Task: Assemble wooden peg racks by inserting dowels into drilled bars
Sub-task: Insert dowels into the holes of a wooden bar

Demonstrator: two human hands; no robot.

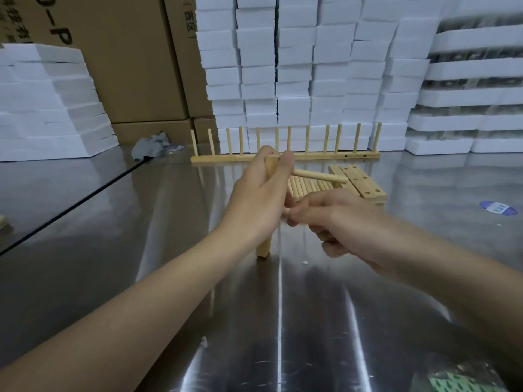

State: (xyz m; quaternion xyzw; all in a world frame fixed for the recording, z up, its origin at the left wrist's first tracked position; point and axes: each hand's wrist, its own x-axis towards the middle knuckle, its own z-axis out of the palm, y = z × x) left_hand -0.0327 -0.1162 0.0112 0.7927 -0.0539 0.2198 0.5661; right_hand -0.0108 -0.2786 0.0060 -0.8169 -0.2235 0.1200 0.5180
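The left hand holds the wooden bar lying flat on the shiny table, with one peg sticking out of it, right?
Not quite. In the head view the left hand holds the wooden bar standing on end on the shiny table, not lying flat. One peg does stick out of it.

My left grip [260, 199] covers the middle of the upright bar [263, 248], so I cannot see its holes there. The right grip [339, 222] hides nearly all of the dowel [286, 214] it pinches, and I cannot tell whether its tip sits in the bar. Both grips block part of the loose dowels [307, 186]. The trays [475, 72] far right are smeared. A green-printed packet [464, 381] is cut by the bottom edge.
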